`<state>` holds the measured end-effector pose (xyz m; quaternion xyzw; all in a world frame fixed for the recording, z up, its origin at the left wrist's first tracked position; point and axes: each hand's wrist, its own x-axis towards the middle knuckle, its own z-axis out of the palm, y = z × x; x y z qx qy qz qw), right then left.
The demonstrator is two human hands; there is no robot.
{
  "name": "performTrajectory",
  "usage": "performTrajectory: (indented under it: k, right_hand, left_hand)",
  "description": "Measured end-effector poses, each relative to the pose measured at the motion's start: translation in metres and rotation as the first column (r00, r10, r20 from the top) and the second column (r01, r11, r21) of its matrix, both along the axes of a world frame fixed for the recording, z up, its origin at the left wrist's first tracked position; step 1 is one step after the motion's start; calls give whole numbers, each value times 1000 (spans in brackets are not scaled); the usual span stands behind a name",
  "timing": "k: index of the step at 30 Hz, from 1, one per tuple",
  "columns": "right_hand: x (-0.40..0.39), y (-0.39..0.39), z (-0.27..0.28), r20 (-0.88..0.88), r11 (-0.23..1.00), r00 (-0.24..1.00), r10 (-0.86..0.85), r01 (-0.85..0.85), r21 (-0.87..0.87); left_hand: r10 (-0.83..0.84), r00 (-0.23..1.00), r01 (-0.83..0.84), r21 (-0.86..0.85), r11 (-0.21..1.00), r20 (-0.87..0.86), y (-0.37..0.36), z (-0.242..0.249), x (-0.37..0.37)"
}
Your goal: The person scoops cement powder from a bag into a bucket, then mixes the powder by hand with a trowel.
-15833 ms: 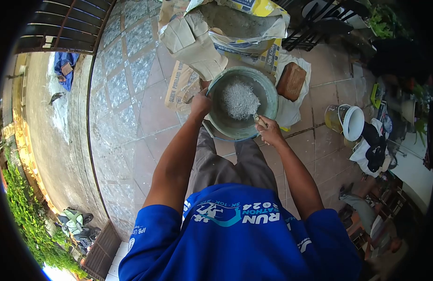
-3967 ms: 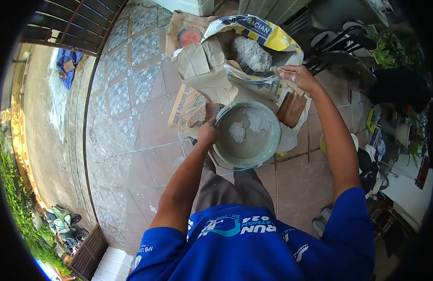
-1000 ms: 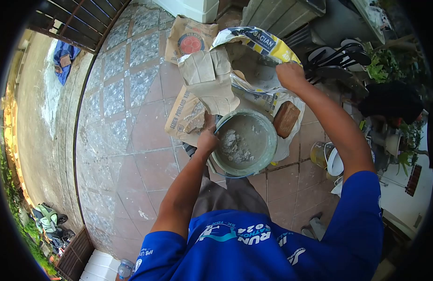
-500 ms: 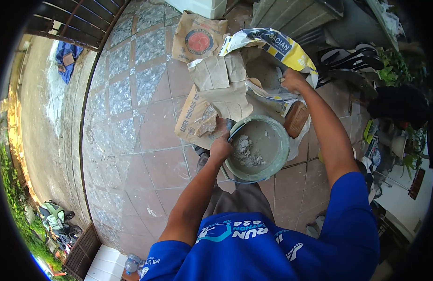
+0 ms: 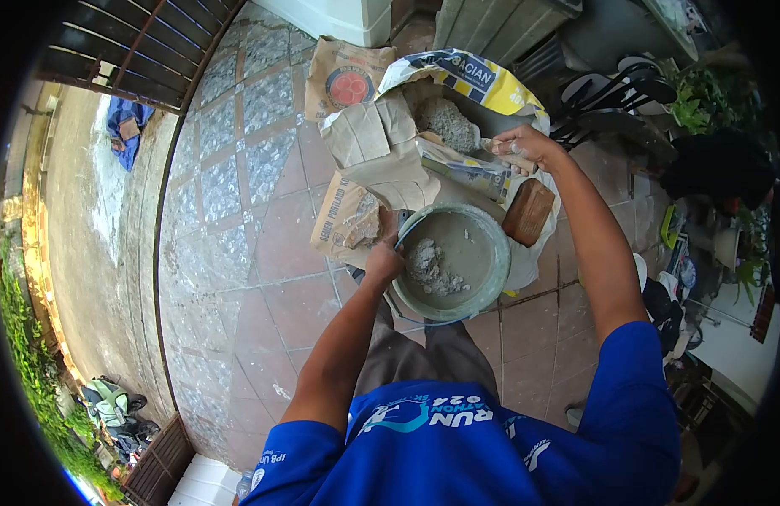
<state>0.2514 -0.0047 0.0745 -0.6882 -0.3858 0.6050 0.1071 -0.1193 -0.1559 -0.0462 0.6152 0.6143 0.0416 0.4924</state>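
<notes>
Wide terracotta-tiled patio floor fills the view, and at its far side the big yellow-and-white cement sack lies slumped open, brown paper flap folded back on its left, a printed brown sack flat beneath it. Nearer in, the round green mixing basin sits tilted on the tiles just in front of the person's knees, a small heap of grey powder on its left inner side. Left hand is clamped around the basin's left rim, fingers closed tight. Right hand is fisted around the handle of a trowel, and here's the change: half a second ago that hand was buried in the sack mouth, now it's lifted clear with a loaded mound of cement on the blade, poised over the sack edge, just beyond the basin. So another scoop looks bound for the basin. A reddish brick rests right of the basin, touching its rim.
</notes>
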Motion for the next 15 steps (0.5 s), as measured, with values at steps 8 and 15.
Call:
performTrajectory:
  k: [8,15]
  right_hand:
    - [13,-56,39,-98,971,972,-214,223,88]
    - [-5,-118,71,-202,921,938,-282,324,218]
  left_hand:
    - [-15,1000,15,22,1000,-21,0,3,2]
    - [-50,999,50,20,999,-3,3,7,0]
